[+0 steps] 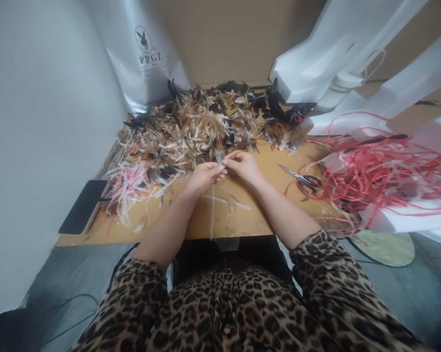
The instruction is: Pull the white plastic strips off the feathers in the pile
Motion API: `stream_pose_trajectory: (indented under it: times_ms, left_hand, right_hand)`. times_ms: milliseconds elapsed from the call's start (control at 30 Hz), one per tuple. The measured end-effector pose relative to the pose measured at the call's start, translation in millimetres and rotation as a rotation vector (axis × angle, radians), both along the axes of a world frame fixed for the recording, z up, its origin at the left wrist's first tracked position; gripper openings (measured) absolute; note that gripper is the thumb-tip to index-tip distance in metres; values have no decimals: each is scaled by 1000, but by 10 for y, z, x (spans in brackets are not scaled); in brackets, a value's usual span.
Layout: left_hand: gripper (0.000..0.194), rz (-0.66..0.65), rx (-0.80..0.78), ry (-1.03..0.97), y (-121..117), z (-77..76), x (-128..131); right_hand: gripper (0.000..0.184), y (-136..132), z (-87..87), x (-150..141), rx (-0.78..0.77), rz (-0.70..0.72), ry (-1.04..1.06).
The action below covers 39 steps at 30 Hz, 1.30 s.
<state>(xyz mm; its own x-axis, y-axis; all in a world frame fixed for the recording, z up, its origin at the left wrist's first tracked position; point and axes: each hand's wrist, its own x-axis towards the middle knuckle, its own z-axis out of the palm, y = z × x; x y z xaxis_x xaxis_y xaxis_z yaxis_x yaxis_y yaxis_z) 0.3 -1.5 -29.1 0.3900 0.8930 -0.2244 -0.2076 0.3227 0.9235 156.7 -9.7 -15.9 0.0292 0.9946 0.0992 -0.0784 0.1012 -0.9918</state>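
My left hand (204, 176) and my right hand (243, 166) meet at the front of the feather pile (201, 127), fingertips pinched close together. A small pale grey feather (219, 155) sticks up between them, its base hidden by my fingers. Below my left hand a thin white strip (212, 217) runs down over the table edge; whether its upper end is in my fingers is not clear. Another white strip (229, 201) lies across the table under my wrists, with a few loose brown fibres beside it.
Black-handled scissors (304, 180) lie right of my hands, beside a tangle of red and pink strips (385, 176). At the left are cut white and pink strips (127, 188) and a phone (84, 206). Behind the feathers stand a silvery bag (147, 63) and white packaging (315, 63).
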Motion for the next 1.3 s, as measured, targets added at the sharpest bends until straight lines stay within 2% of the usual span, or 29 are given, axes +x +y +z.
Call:
stream_pose_trajectory:
  times_ms: [200, 467, 767, 1100, 1300]
  left_hand:
    - [21, 32, 222, 185, -5, -14, 27]
    - [17, 3, 250, 242, -57, 20, 45]
    - [13, 1, 73, 143, 3, 8, -5]
    - [19, -31, -20, 23, -30, 55, -19]
    - [19, 16, -56, -77, -3, 48, -32]
  right_hand:
    - [38, 10, -11, 29, -124, 48, 198]
    - [50, 32, 143, 158, -237, 88, 451]
    - [45, 52, 181, 197, -200, -14, 535]
    - [45, 52, 174, 202, -233, -38, 584]
    - [41, 75, 120, 220, -264, 7, 566]
